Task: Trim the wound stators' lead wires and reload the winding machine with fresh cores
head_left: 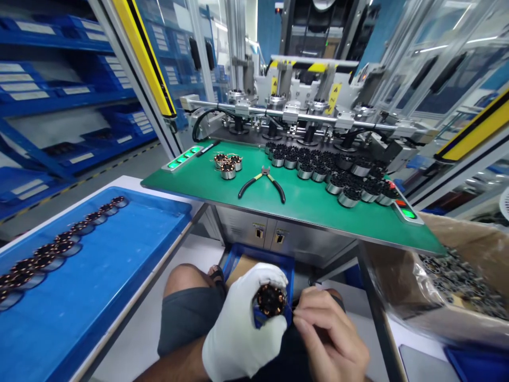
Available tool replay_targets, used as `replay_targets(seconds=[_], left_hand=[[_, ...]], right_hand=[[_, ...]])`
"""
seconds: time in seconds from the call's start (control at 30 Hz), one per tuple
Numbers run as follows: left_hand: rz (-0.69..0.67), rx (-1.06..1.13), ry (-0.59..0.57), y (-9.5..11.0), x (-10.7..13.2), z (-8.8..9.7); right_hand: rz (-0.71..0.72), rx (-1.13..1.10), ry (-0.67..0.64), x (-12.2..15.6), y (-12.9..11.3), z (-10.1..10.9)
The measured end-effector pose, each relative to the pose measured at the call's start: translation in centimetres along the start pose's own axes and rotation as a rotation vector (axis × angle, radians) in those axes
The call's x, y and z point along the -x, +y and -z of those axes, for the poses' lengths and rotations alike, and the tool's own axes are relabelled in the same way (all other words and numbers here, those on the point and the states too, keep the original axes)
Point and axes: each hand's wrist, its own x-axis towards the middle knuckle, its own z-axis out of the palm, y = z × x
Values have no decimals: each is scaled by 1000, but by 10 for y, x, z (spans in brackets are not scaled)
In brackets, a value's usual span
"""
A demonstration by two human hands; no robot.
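Observation:
My left hand (pixel 246 323), in a white glove, is wrapped round a wound motor stator (pixel 272 300) above my lap. Copper windings and a black centre show on its upturned face. Close on its right, my bare right hand (pixel 330 331) has thumb and forefinger pinched together. A thin dark strand seems to run from the stator's side to those fingertips, too fine to name surely. Ahead on the green mat (pixel 191 178) lie cutting pliers (pixel 264 175) with spread handles. Left of them stand a few copper-wound stators (pixel 228 168) with loose wire ends.
Several black-topped stators (pixel 318 167) crowd the mat's right side, before a machine with spindles (pixel 274 114). A blue tray (pixel 119 254) at left holds a row of wound stators (pixel 59 246). At right is a plastic-lined box (pixel 397 281) of metal parts. Below sits a blue bin (pixel 234 254).

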Motion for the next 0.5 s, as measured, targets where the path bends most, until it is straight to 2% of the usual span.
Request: replay_targets(seconds=[0.07,0.2,0.27,0.37,0.43,0.5], left_hand=[[-16,2,-13,1,1,1],[45,150,-130,3,-2,7],[138,292,-237,6,-5,10],[230,454,-355,7,-8,9],[241,487,-392,5,-9,7],[220,449,-389,1,-9,6]], right_hand=[[37,-27,-38,-1,1,2],[-63,-77,-163,-9,13,17],[-81,-102,-306,-18,19,24],[-26,-174,-537,-37,22,29],[20,-203,-582,-48,20,29],[82,-180,-566,-54,16,28]])
